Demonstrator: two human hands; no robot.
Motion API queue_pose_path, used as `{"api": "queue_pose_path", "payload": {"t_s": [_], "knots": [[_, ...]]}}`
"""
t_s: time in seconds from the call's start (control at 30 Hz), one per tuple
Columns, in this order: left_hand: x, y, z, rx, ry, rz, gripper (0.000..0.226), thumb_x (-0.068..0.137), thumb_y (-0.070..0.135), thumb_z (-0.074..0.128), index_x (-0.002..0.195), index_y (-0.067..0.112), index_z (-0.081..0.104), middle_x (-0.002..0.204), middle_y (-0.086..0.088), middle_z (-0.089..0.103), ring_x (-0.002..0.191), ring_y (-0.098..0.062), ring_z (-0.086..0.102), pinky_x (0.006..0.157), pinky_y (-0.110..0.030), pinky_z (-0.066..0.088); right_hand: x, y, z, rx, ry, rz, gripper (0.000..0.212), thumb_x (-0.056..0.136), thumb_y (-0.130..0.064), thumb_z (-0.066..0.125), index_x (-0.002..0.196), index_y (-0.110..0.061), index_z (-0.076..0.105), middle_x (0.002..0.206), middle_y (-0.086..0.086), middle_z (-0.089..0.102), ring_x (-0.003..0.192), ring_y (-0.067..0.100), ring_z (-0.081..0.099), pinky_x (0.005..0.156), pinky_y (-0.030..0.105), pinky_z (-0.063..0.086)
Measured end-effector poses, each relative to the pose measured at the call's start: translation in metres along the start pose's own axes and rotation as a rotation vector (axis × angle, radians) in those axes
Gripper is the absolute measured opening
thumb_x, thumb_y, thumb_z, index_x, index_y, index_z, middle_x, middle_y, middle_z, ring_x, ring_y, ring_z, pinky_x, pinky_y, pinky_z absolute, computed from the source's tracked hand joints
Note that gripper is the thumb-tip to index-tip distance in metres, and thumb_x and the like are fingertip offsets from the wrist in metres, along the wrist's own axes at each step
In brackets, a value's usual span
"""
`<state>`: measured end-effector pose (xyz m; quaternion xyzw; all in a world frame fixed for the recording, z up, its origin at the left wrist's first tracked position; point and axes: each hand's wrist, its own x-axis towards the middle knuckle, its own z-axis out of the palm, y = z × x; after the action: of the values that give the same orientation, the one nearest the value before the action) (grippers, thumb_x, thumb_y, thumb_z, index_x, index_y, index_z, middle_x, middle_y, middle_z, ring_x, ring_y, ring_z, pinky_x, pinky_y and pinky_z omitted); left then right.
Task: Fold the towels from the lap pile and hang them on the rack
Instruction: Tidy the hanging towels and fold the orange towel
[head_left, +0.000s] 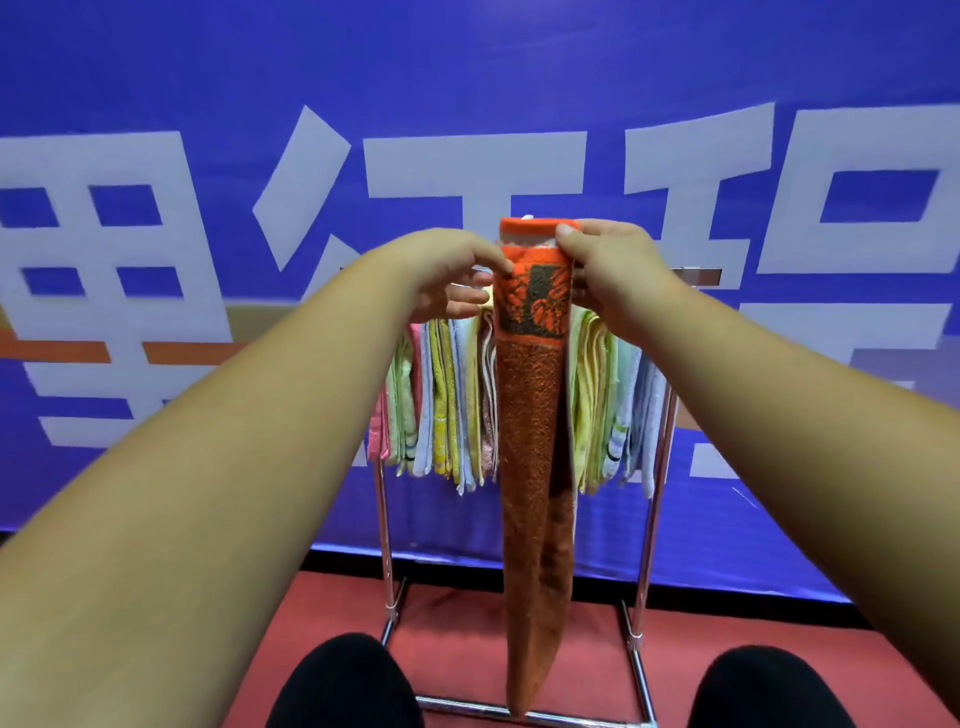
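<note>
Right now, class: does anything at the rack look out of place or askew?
Yes: the orange towel, pinched at its top by the left hand and right hand, hangs far lower than the pastel towels on the rack and tapers unevenly.

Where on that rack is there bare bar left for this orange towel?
Bare: the rail's right end, past the pale towels. Crowded: hung towels pack the visible rest; the orange towel, left hand and right hand hide the middle and left end.
</note>
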<state>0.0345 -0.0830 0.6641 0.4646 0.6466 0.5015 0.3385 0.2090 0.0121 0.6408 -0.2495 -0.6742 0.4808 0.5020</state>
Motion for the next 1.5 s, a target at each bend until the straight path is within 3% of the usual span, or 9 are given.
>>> {"api": "queue_pose_path", "payload": {"t_s": [0.17,0.37,0.7,0.83,0.93,1.03,1.17,1.3,1.5], "knots": [[0.005,-0.035,0.002,-0.033,-0.162,0.133,0.035,0.092,0.03,0.081,0.122,0.016,0.073,0.122,-0.001,0.079,0.117,-0.024,0.073,0.11,-0.043,0.053,0.001,-0.007,0.002,0.132,0.002,0.046,0.019,0.109,-0.021,0.057,0.108,-0.01,0.072,0.091,0.011,0.074,0.076,0.022,0.071,0.073,0.034,0.059],[0.006,-0.051,0.017,0.001,-0.221,0.162,0.05,0.091,0.031,0.082,0.136,0.015,0.067,0.126,-0.004,0.078,0.112,-0.015,0.074,0.097,-0.037,0.057,0.007,-0.012,0.007,0.263,0.037,0.111,0.023,0.108,-0.021,0.06,0.12,-0.003,0.068,0.1,0.015,0.079,0.088,0.026,0.078,0.093,0.049,0.064],[0.03,-0.053,0.043,-0.157,-0.219,0.213,0.039,0.098,0.031,0.076,0.132,0.012,0.068,0.119,-0.012,0.079,0.109,-0.03,0.076,0.101,-0.046,0.059,0.032,0.006,-0.003,0.342,0.123,0.16,0.032,0.107,-0.027,0.063,0.123,0.0,0.066,0.116,0.026,0.077,0.1,0.038,0.078,0.095,0.063,0.059],[0.037,-0.037,0.042,-0.133,-0.168,0.266,0.035,0.1,0.032,0.074,0.128,0.012,0.07,0.116,-0.012,0.08,0.106,-0.029,0.078,0.091,-0.042,0.064,0.033,0.014,-0.016,0.246,-0.086,0.183,0.06,0.104,-0.061,0.055,0.133,-0.01,0.069,0.118,0.01,0.08,0.102,0.024,0.079,0.086,0.037,0.064],[0.043,-0.02,0.038,-0.131,-0.113,0.311,0.034,0.098,0.031,0.076,0.126,0.011,0.071,0.11,-0.012,0.081,0.095,-0.026,0.078,0.082,-0.038,0.064,0.028,0.032,-0.022,0.149,-0.314,0.222,0.072,0.097,-0.074,0.052,0.14,-0.018,0.068,0.129,0.004,0.076,0.12,0.023,0.073,0.099,0.039,0.058],[0.051,-0.008,0.034,-0.118,-0.089,0.322,0.04,0.097,0.035,0.077,0.128,0.011,0.07,0.113,-0.012,0.08,0.1,-0.029,0.079,0.09,-0.043,0.063,0.02,0.064,-0.025,0.086,-0.464,0.249,0.062,0.098,-0.056,0.065,0.145,-0.016,0.063,0.139,0.009,0.071,0.136,0.032,0.062,0.116,0.048,0.047],[0.059,-0.003,0.033,-0.128,-0.086,0.314,0.041,0.096,0.037,0.077,0.128,0.011,0.07,0.113,-0.011,0.081,0.104,-0.03,0.079,0.09,-0.043,0.063,0.003,0.095,-0.019,0.077,-0.437,0.292,0.038,0.095,-0.017,0.077,0.129,-0.005,0.07,0.124,0.016,0.077,0.116,0.033,0.073,0.104,0.046,0.058],[0.071,-0.005,0.036,-0.176,-0.031,0.321,0.032,0.099,0.029,0.076,0.123,0.009,0.071,0.106,-0.011,0.082,0.094,-0.026,0.081,0.072,-0.032,0.064,0.002,0.112,-0.012,0.063,-0.365,0.285,0.043,0.091,-0.025,0.083,0.126,-0.002,0.072,0.119,0.017,0.078,0.116,0.037,0.074,0.109,0.054,0.054],[0.087,-0.024,0.039,-0.204,-0.028,0.226,0.051,0.096,0.05,0.074,0.123,0.006,0.074,0.112,-0.017,0.08,0.105,-0.034,0.077,0.101,-0.053,0.059,0.006,0.111,-0.002,0.219,-0.324,0.249,0.042,0.099,-0.025,0.074,0.131,0.001,0.068,0.124,0.02,0.076,0.117,0.037,0.073,0.109,0.052,0.054]]}}
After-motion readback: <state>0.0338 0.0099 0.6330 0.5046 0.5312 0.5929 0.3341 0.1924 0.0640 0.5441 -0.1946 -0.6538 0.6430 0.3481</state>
